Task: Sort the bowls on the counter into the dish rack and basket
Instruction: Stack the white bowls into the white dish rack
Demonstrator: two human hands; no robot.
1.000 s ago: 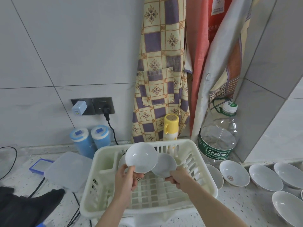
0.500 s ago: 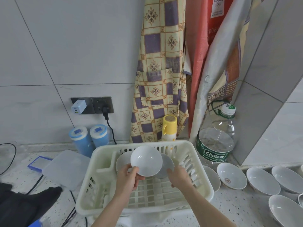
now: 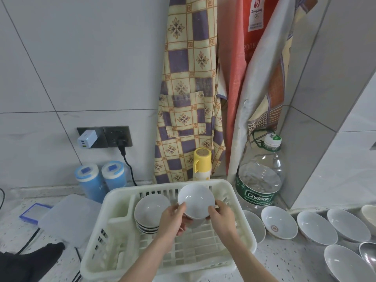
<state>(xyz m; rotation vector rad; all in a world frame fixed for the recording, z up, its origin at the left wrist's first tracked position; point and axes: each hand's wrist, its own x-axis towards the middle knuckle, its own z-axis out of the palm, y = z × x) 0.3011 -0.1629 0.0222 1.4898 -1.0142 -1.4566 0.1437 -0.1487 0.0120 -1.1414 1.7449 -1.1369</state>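
Two hands, left [image 3: 173, 219] and right [image 3: 222, 217], are holding a white bowl [image 3: 196, 200] tilted over the dish rack [image 3: 120, 237], fingers curled on opposite rims; the glazed bowl is looking light, slippery and breakable

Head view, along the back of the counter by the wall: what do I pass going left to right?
Two blue canisters → yellow bottle → Cestbon water jug → row of white bowls leaning along the right wall.
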